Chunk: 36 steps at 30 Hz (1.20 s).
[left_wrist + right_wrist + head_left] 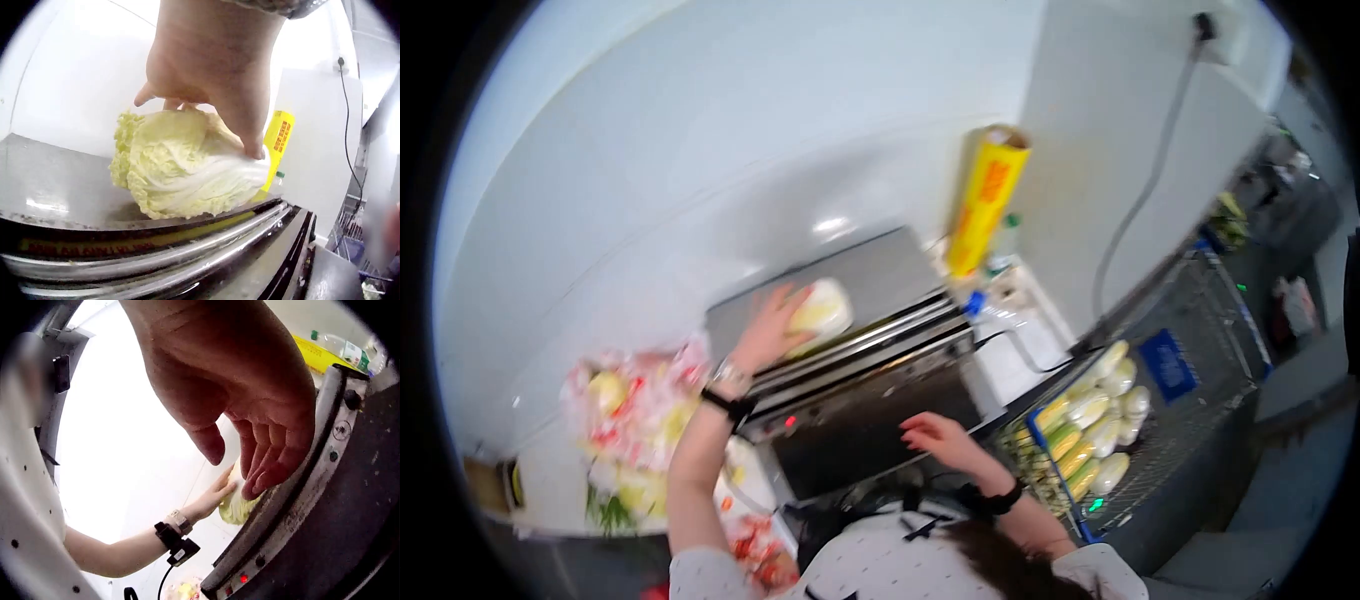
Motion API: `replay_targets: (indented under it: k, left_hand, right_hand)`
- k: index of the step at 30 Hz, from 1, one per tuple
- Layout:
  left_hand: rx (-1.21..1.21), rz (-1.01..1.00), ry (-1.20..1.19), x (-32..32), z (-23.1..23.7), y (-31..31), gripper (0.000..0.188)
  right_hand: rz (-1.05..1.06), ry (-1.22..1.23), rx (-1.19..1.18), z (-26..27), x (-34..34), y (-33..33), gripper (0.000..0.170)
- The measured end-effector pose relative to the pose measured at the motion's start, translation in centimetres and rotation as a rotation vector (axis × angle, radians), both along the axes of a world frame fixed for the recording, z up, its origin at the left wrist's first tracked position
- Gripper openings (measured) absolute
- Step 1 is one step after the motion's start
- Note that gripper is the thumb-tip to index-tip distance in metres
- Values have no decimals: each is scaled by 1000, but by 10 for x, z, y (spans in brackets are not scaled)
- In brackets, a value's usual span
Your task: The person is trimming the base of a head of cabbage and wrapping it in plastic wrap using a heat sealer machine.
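Left hand, fingers spread, grips napa cabbage, apparently positioning it; right hand hangs empty, loosely curled; any turn calls for support.

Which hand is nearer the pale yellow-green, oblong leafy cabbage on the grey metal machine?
Left. The bare left hand grips the cabbage from above, thumb and fingers on its sides. The bare right hand hovers empty, apart from it, over the flat black front plate.

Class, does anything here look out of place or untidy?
Nothing stands out as clearly wrong. Only the crumpled plastic bag, left of the machine, looks somewhat untidy, bunched loosely around pale vegetables.
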<state>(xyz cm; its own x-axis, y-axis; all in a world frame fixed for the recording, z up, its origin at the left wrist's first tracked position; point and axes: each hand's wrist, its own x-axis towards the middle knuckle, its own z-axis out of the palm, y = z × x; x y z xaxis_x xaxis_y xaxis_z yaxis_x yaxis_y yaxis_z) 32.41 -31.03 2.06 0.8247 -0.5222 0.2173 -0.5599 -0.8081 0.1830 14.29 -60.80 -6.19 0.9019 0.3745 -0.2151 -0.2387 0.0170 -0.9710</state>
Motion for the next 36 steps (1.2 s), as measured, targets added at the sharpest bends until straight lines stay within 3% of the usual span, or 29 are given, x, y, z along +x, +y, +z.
replay_targets:
  k: [6, 8, 14, 17, 19, 22, 24, 27, 31, 36]
  left_hand:
    - [-240, 90, 218, 21, 3, 0, 60]
    - [-312, 100, 189, 30, -6, 3, 46]
    - [-264, 57, -11, 34, -11, 25, 23]
    - [-334, 148, -9, 6, 2, 44, 28]
    - [-394, 171, 48, -30, 17, 59, 36]
    - [-562, 216, 117, -84, 39, 72, 46]
    - [-801, 252, 166, -107, 23, 87, 45]
    - [-440, 347, -97, -145, 23, 100, 43]
    - [-536, 521, -82, -175, 3, 115, 31]
    - [-609, 649, -63, -206, -6, 129, 29]
  right_hand:
    - [-234, -328, -223, 15, 41, -6, 18]
    - [-289, -456, -646, 38, 41, -9, 19]
    - [-518, -609, -691, 29, 44, -12, 22]
    - [-512, -584, -801, 23, 52, -16, 18]
    - [-540, -464, -727, 47, 49, -9, 14]
    - [-572, -637, -670, 46, 66, -3, 27]
    - [-568, -799, -846, 41, 78, -4, 23]
    - [-617, -843, -988, 35, 96, 7, 11]
    - [-550, -985, -1188, 12, 131, 20, 11]
    - [-434, -930, -1303, -7, 153, 31, 15]
